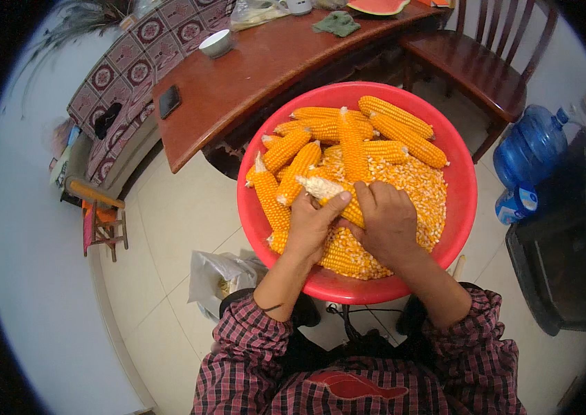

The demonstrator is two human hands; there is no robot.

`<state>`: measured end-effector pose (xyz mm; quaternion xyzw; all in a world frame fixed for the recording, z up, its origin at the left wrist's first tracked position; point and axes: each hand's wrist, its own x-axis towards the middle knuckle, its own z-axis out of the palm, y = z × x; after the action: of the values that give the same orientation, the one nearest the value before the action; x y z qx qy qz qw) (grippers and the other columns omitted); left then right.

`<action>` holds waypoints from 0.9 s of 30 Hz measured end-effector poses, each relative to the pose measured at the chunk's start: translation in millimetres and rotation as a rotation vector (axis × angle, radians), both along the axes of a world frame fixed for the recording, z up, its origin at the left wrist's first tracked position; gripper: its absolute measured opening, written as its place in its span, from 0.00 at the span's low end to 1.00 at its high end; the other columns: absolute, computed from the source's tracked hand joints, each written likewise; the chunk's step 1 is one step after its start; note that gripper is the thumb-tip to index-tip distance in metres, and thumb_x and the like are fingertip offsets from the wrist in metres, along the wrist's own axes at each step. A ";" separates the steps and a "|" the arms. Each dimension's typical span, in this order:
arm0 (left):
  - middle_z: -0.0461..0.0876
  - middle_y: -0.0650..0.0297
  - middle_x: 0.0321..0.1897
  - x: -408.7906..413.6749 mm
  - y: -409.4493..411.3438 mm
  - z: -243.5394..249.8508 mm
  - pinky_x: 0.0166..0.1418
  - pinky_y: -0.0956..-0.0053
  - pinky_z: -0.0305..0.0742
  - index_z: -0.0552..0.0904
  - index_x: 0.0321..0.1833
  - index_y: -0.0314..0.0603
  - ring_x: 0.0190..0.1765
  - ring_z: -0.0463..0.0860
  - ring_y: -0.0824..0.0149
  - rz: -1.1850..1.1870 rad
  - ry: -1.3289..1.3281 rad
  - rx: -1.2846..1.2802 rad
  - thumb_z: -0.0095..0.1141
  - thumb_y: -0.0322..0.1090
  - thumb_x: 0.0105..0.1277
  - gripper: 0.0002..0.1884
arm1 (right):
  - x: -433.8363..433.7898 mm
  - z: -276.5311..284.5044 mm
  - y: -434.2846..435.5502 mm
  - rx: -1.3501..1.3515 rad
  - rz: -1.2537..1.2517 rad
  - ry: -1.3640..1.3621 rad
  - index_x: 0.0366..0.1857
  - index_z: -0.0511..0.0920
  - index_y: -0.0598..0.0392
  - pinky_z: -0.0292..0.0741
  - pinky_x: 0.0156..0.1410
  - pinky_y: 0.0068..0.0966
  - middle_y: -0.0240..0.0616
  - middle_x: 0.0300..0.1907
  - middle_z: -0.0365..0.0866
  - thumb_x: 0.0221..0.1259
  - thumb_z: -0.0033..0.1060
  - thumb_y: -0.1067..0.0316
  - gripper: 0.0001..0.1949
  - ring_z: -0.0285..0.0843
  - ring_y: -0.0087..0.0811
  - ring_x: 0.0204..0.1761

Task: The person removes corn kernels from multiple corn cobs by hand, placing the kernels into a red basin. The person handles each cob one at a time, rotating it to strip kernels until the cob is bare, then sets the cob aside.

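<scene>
Both of my hands grip one partly shelled corn cob (351, 210) over a red plastic basin (461, 192). Its bare whitish end points up and to the left. My left hand (314, 220) wraps the cob near that end, thumb on top. On the kernel-covered part is my right hand (387, 218), its fingers curled over the rows. Loose yellow corn kernels (422, 189) lie in the basin's right and lower part, below and beside my hands. Several whole dried corn cobs (352, 145) are piled at the basin's back and left side.
Beyond the basin stands a wooden table (251, 78) with a bowl (216, 44), a phone (169, 101) and a green cloth (336, 24). A wooden chair (472, 67) and blue water jug (529, 148) are at right. A plastic bag (220, 277) sits on the floor at lower left.
</scene>
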<state>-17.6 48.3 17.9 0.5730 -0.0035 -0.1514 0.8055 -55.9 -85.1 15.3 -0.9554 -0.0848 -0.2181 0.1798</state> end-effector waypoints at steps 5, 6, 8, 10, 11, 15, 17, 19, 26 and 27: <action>0.77 0.61 0.44 7.5 11.7 -10.2 0.44 0.77 0.80 0.71 0.50 0.37 0.46 0.79 0.68 0.128 -0.244 -0.257 0.63 0.22 0.56 0.20 | 4.6 13.0 -18.3 0.347 -0.075 -0.361 0.46 0.72 0.59 0.72 0.44 0.32 0.42 0.38 0.74 0.42 0.74 0.63 0.26 0.74 0.38 0.38; 0.75 0.58 0.48 3.9 5.3 -7.8 0.53 0.74 0.77 0.72 0.49 0.36 0.53 0.76 0.65 0.158 -0.283 -0.251 0.62 0.20 0.55 0.19 | -1.4 7.2 -21.9 0.562 -0.079 -0.101 0.44 0.73 0.60 0.73 0.42 0.26 0.39 0.36 0.76 0.54 0.67 0.58 0.20 0.76 0.31 0.40; 0.73 0.56 0.52 -3.4 -5.3 -4.3 0.58 0.73 0.73 0.72 0.48 0.36 0.56 0.74 0.63 0.150 -0.324 -0.254 0.63 0.21 0.55 0.19 | 1.1 1.3 -19.2 1.180 -0.001 0.323 0.44 0.73 0.59 0.74 0.40 0.23 0.37 0.36 0.77 0.60 0.61 0.53 0.19 0.77 0.28 0.40; 0.70 0.54 0.56 -6.3 -4.6 -15.3 0.61 0.71 0.68 0.72 0.48 0.35 0.57 0.73 0.63 0.182 -0.529 -0.011 0.63 0.23 0.56 0.18 | 1.2 7.1 -12.5 1.568 0.084 0.688 0.46 0.73 0.59 0.75 0.44 0.24 0.37 0.43 0.78 0.69 0.48 0.53 0.18 0.77 0.27 0.43; 0.70 0.52 0.57 -12.1 -6.0 -18.0 0.61 0.70 0.67 0.72 0.47 0.35 0.58 0.72 0.60 0.144 -0.566 0.069 0.63 0.22 0.54 0.19 | 4.3 8.1 -7.7 1.763 0.133 0.631 0.46 0.73 0.59 0.75 0.43 0.23 0.35 0.41 0.79 0.69 0.48 0.54 0.17 0.77 0.26 0.40; 0.63 0.54 0.65 -13.1 -6.2 -11.5 0.69 0.64 0.58 0.68 0.57 0.36 0.66 0.65 0.59 -0.199 -0.904 0.428 0.64 0.25 0.52 0.29 | 15.7 -5.9 -23.6 2.133 0.404 0.433 0.54 0.68 0.61 0.73 0.54 0.27 0.39 0.48 0.76 0.68 0.48 0.64 0.16 0.76 0.31 0.48; 0.58 0.54 0.67 -10.1 -8.7 -17.9 0.70 0.64 0.58 0.64 0.62 0.37 0.67 0.63 0.58 -0.317 -0.775 0.268 0.65 0.26 0.52 0.33 | 17.3 -7.6 -33.2 2.138 0.496 0.327 0.58 0.64 0.62 0.71 0.60 0.30 0.41 0.53 0.73 0.68 0.48 0.66 0.19 0.73 0.33 0.54; 0.57 0.54 0.67 -8.2 -8.5 -19.9 0.68 0.66 0.62 0.59 0.66 0.37 0.68 0.62 0.59 -0.290 -0.621 0.204 0.64 0.25 0.55 0.37 | 20.1 -4.8 -28.7 2.086 0.478 0.231 0.60 0.61 0.63 0.69 0.62 0.31 0.43 0.55 0.71 0.65 0.51 0.72 0.21 0.72 0.34 0.56; 0.76 0.60 0.40 -15.6 -14.4 -22.5 0.35 0.79 0.71 0.59 0.65 0.34 0.35 0.75 0.73 -0.264 -0.150 0.202 0.61 0.32 0.62 0.31 | 13.9 0.1 -14.0 1.729 0.280 0.250 0.54 0.66 0.64 0.71 0.58 0.26 0.41 0.50 0.75 0.63 0.55 0.72 0.18 0.74 0.28 0.52; 0.76 0.64 0.33 -16.7 -16.7 -20.9 0.24 0.83 0.67 0.61 0.63 0.34 0.24 0.72 0.78 -0.249 -0.222 0.233 0.59 0.32 0.64 0.28 | 12.0 1.7 -13.6 1.672 0.242 0.265 0.53 0.66 0.63 0.71 0.58 0.26 0.40 0.50 0.75 0.64 0.55 0.71 0.17 0.74 0.27 0.51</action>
<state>-34.3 31.7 -3.0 0.6708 -0.1456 -0.1848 0.7033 -43.9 -98.7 17.0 -0.5107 0.0241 -0.0747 0.8562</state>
